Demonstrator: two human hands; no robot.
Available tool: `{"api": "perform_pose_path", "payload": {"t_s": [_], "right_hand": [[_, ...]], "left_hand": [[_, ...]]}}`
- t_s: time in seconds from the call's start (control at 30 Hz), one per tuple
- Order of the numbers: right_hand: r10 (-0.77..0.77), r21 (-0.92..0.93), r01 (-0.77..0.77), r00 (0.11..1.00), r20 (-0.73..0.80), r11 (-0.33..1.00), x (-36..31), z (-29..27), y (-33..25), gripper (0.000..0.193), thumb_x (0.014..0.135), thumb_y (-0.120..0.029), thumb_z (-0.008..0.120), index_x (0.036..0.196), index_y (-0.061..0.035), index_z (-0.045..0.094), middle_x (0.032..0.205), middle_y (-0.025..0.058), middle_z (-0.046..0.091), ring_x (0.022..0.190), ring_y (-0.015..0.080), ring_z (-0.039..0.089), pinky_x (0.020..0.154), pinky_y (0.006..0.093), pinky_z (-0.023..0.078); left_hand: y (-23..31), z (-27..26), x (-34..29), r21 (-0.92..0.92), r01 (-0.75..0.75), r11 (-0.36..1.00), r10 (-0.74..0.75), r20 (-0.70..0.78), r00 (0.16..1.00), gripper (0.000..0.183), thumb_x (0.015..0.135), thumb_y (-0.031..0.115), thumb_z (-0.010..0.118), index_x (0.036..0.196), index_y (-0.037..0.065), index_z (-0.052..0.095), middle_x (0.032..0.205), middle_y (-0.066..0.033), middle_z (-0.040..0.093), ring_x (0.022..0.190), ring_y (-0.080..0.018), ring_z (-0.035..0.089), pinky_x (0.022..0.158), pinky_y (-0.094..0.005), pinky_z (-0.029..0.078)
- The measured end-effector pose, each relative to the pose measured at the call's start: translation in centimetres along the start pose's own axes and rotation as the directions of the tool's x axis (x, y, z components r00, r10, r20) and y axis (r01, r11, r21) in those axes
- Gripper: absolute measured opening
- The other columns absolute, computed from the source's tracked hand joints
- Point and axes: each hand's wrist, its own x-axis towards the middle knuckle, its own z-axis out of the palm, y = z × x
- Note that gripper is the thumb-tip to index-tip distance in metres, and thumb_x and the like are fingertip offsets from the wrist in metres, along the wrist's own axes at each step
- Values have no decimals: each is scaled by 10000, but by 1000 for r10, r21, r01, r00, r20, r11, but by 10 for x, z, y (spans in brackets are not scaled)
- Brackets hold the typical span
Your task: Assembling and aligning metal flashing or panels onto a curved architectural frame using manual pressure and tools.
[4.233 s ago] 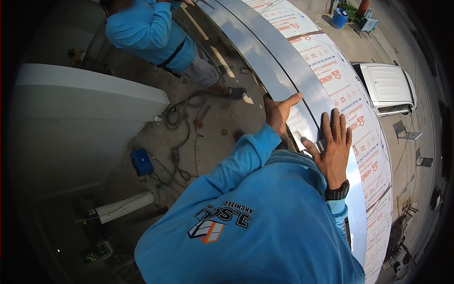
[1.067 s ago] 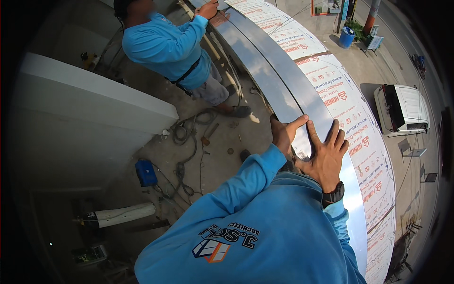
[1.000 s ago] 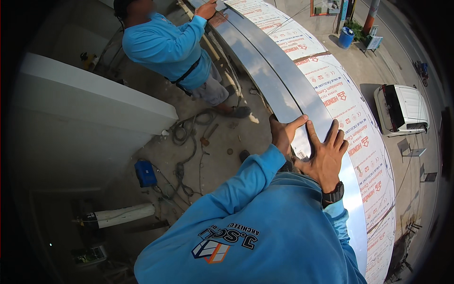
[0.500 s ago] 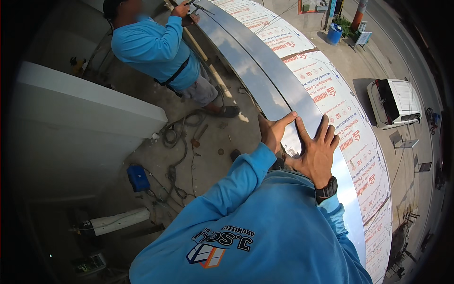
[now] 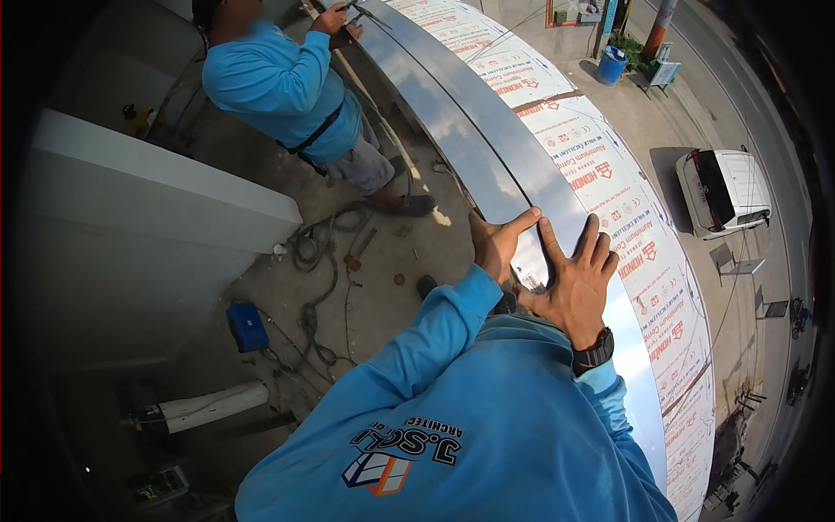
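A long, curved, mirror-like metal panel [image 5: 487, 178] runs from the upper middle down along my right side, with a dark seam along its length. My left hand [image 5: 496, 245] grips the panel's inner edge; its thumb lies on top near the seam, while its other fingers are mostly hidden over the edge. Beside it, my right hand [image 5: 576, 291] presses flat on the panel with fingers spread, right of the seam. The index fingertip of that hand is close to the left thumb. A black watch [image 5: 595, 350] is on my right wrist.
Printed white protective film [image 5: 609, 187] covers the panel's outer side. At the far left end, a co-worker [image 5: 278, 87] in blue has hands at the panel. Cables [image 5: 313, 248], a blue box [image 5: 248, 327] and a white post [image 5: 213, 407] lie left; a white vehicle [image 5: 726, 191] stands beyond.
The whole view has shifted slightly. Both my hands keep their places on the panel, and the co-worker's hands stay at its far end.
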Motion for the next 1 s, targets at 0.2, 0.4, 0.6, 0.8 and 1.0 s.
{"api": "perform_pose_path", "payload": {"t_s": [0.2,0.4,0.6,0.8,1.0], "right_hand": [[7,27,-7,1000,1,1000,-1,-1,1,985,515,-627,712,1406,-306,442,1429,353,242,1192,537,344,936,605,294],[11,28,-11,1000,-19,1000,0,0,1,989,504,-580,732,1407,-305,440,1424,354,250,1190,531,344,932,615,295],[5,39,-5,1000,3,999,0,0,3,1013,485,-557,747,1414,-310,425,1429,352,245,1179,541,355,927,620,302],[3,48,-3,1000,2,999,0,1,4,1008,488,-559,743,1412,-309,429,1427,352,249,1184,544,352,928,618,301],[9,61,-9,1000,8,998,0,-2,2,986,483,-551,739,1396,-306,457,1420,351,260,1171,534,362,927,607,301]], "left_hand": [[2,2,-3,-19,43,999,-42,17,999,905,641,160,857,1243,-144,255,1200,-257,450,1135,-314,493,973,-362,427],[-6,0,3,-2,45,999,-45,9,999,1003,638,176,859,1308,-163,194,1250,-280,441,1169,-330,487,988,-363,428],[1,3,-1,-25,44,999,-44,5,999,1001,642,141,854,1325,-151,183,1260,-278,440,1179,-327,484,1010,-366,412],[5,5,-4,-36,36,999,-36,-1,999,975,651,117,844,1324,-146,189,1260,-274,441,1179,-325,484,1007,-370,415],[-1,2,2,-4,-21,1000,21,-7,1000,941,663,86,829,1326,-129,196,1249,-267,456,1164,-325,498,998,-377,430]]}}
